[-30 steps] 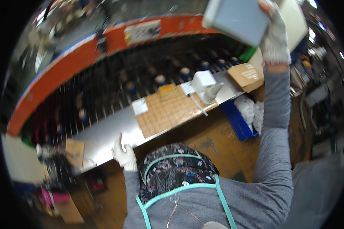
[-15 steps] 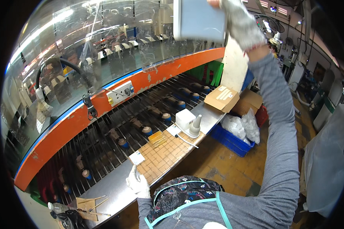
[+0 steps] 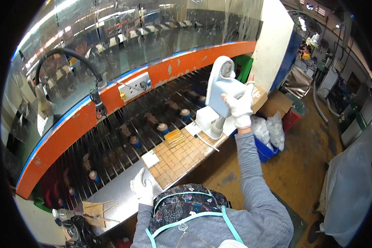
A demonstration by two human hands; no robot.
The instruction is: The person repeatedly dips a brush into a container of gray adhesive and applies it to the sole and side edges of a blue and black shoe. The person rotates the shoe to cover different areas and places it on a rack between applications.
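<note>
My right hand (image 3: 240, 108), in a white glove with bare fingertips, grips a white plastic container with a pale blue-grey face (image 3: 220, 91) by its right side. A rounded opening shows at the container's upper end. Just below it are a small white box (image 3: 206, 118) and a grey cone (image 3: 219, 125), partly covered, on a white base. My left hand (image 3: 142, 187), also gloved, holds nothing and has its fingers apart near the bench's front. By it lie a white card (image 3: 150, 158) and a tan gridded board (image 3: 177, 165). A yellow translucent block (image 3: 175, 138) rests on the board.
Behind the metal bench (image 3: 124, 184) run dark rods with blue-and-tan spools (image 3: 163, 128), below an orange beam (image 3: 111, 91) with a socket strip (image 3: 134, 87). A blue crate (image 3: 265, 152) with plastic bags stands right. Brushes (image 3: 107, 217) and a bottle (image 3: 64, 213) lie front left.
My right hand has brought the container down from high up, over the bench's right part. My left hand has shifted slightly, its fingers spread apart. The view has turned a little.
</note>
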